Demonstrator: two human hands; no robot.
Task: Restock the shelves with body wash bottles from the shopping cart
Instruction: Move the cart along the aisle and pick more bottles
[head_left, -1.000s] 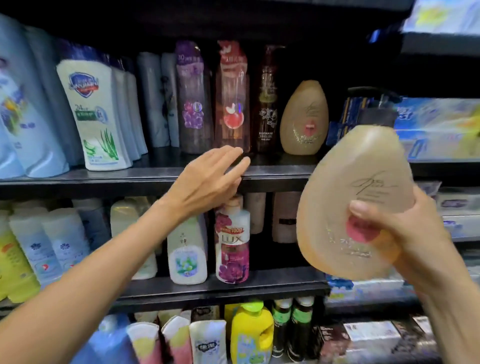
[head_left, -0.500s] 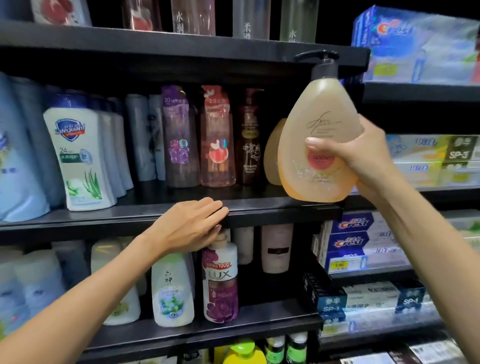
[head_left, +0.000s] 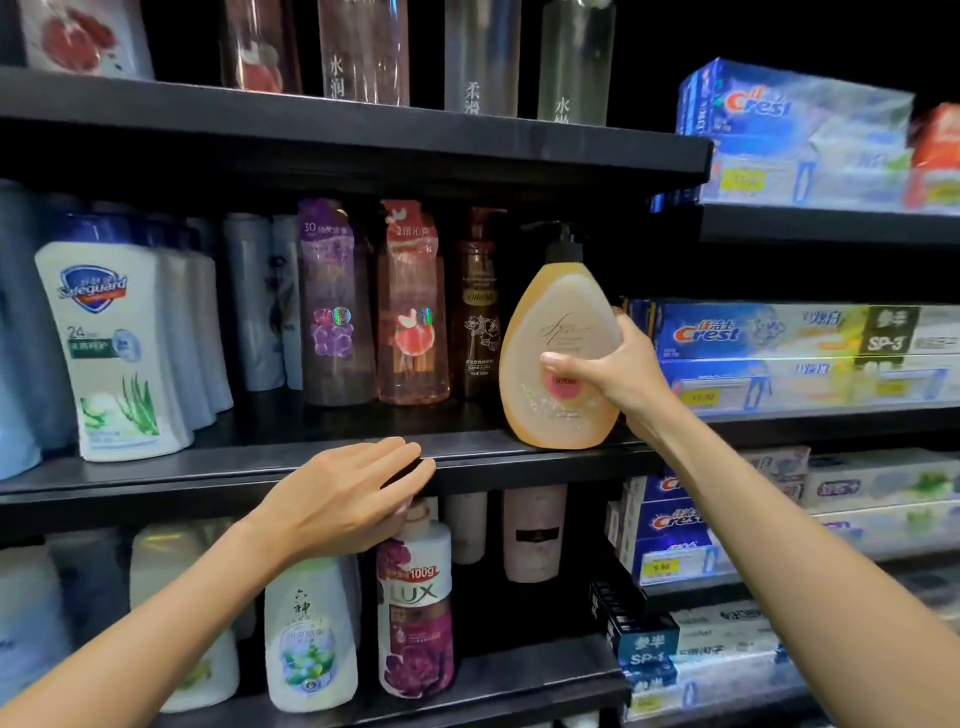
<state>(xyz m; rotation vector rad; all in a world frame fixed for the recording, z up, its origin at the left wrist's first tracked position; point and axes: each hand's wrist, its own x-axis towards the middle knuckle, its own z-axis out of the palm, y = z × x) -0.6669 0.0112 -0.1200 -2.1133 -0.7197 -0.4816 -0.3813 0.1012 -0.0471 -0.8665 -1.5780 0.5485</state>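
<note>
An orange teardrop-shaped body wash bottle (head_left: 558, 338) with a black pump stands upright at the right end of the middle black shelf (head_left: 260, 467), its base on the shelf's front edge. My right hand (head_left: 618, 369) grips its right side, thumb across the label. My left hand (head_left: 353, 493) rests flat, fingers apart, against the shelf's front lip, just above the cap of a LUX bottle (head_left: 415, 613) on the shelf below. It holds nothing.
Left of the orange bottle stand a brown pump bottle (head_left: 478, 306), a pink bottle (head_left: 413, 312), a purple bottle (head_left: 335, 306) and white Safeguard bottles (head_left: 119, 338). Crest toothpaste boxes (head_left: 779, 338) fill the shelves to the right. Clear bottles line the top shelf.
My right hand carried the orange bottle down and in onto the middle shelf, covering the like bottle behind it. My left hand stayed at the shelf's front lip.
</note>
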